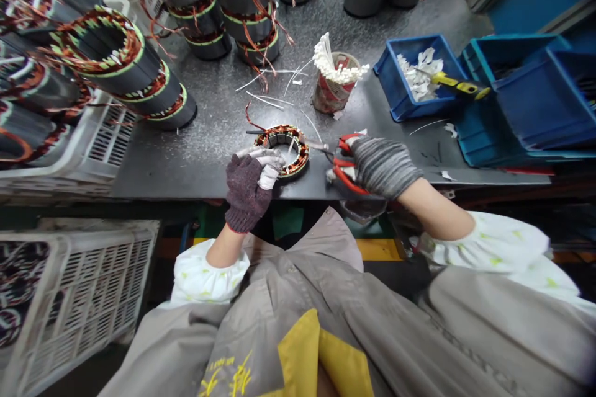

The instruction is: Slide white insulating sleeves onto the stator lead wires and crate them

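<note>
A motor stator with copper windings round its ring lies on the dark tabletop near the front edge. My left hand, in a dark knitted glove with white-wrapped fingertips, is closed on its left rim. In my right hand, gloved in striped grey, are red-handled scissors. Their blades point left and reach the stator's right rim; whether they touch it I cannot make out. A thin white strip crosses the stator's opening. One reddish lead sticks up from its far left side.
Behind the stator stands a cup of white ties, with loose white strands around it. Blue bins are at the right, one holding white scraps and a yellow-handled tool. Stacked stators and white crates crowd the left.
</note>
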`<state>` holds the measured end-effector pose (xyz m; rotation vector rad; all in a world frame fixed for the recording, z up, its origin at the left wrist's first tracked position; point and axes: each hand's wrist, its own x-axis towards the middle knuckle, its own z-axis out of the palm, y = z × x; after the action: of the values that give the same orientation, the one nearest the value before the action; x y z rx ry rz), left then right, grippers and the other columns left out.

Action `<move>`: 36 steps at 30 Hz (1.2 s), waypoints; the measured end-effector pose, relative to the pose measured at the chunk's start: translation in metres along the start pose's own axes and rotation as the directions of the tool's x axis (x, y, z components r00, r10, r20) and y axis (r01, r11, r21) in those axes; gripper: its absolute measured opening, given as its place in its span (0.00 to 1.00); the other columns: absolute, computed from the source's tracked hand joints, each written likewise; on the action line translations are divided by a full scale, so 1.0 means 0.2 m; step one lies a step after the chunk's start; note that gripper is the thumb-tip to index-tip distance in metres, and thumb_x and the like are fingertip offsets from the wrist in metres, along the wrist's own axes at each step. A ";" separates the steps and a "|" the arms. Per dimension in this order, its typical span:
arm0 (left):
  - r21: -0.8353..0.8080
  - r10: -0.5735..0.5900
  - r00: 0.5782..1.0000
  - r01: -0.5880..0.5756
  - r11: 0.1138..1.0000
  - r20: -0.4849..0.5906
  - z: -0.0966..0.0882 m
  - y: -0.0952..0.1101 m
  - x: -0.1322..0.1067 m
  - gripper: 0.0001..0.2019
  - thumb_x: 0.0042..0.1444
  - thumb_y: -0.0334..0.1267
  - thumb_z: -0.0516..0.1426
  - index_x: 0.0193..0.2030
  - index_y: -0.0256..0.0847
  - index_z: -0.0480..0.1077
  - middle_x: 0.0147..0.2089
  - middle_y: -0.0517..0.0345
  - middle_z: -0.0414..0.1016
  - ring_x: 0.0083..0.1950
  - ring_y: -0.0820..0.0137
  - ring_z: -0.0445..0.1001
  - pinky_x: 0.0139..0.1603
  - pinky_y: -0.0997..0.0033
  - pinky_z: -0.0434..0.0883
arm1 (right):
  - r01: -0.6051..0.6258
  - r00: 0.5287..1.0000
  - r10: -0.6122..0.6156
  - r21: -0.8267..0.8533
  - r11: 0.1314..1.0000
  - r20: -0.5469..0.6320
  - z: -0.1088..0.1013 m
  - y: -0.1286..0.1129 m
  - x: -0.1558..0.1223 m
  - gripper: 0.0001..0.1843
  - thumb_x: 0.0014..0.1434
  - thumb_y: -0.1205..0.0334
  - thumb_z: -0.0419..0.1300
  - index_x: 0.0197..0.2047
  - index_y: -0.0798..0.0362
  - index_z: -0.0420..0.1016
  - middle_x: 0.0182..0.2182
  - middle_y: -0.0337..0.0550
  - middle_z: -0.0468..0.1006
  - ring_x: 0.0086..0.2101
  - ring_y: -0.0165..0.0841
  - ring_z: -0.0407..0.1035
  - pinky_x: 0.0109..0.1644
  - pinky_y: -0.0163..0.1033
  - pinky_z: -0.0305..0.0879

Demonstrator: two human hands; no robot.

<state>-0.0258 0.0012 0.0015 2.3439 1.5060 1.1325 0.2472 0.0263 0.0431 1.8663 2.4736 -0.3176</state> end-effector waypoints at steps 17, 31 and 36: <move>0.235 0.143 0.964 -0.196 0.952 0.226 0.00 0.21 0.05 0.24 0.69 0.49 0.58 0.70 0.57 0.66 0.74 0.52 0.68 0.79 0.48 0.60 0.78 0.22 0.37 | -0.226 0.966 0.231 0.051 0.973 -0.120 0.04 0.21 0.09 0.28 0.60 0.31 0.61 0.36 0.51 0.77 0.28 0.57 0.77 0.35 0.53 0.75 0.43 0.62 0.72; 0.413 -0.090 0.906 -0.098 0.905 0.413 -0.11 0.10 -0.02 0.15 0.56 0.50 0.68 0.43 0.42 0.81 0.39 0.46 0.85 0.51 0.44 0.82 0.74 0.24 0.54 | 0.326 0.904 -0.234 0.222 0.919 -0.358 0.37 -0.19 -0.04 0.20 0.71 0.54 0.55 0.57 0.54 0.80 0.58 0.57 0.80 0.56 0.49 0.73 0.64 0.56 0.69; 0.201 -0.405 0.882 0.362 0.910 0.241 -0.40 -0.03 -0.04 0.19 0.57 0.58 0.65 0.41 0.44 0.81 0.35 0.56 0.83 0.40 0.58 0.81 0.48 0.53 0.78 | 0.543 0.792 -0.473 0.092 0.834 -0.385 0.48 -0.27 0.08 0.28 0.66 0.50 0.60 0.64 0.56 0.76 0.64 0.62 0.76 0.64 0.56 0.68 0.68 0.65 0.63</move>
<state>-0.0841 -0.0242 0.0524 2.0410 1.8849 0.5841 0.1819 0.0098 -0.0461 1.3500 3.2983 -0.2674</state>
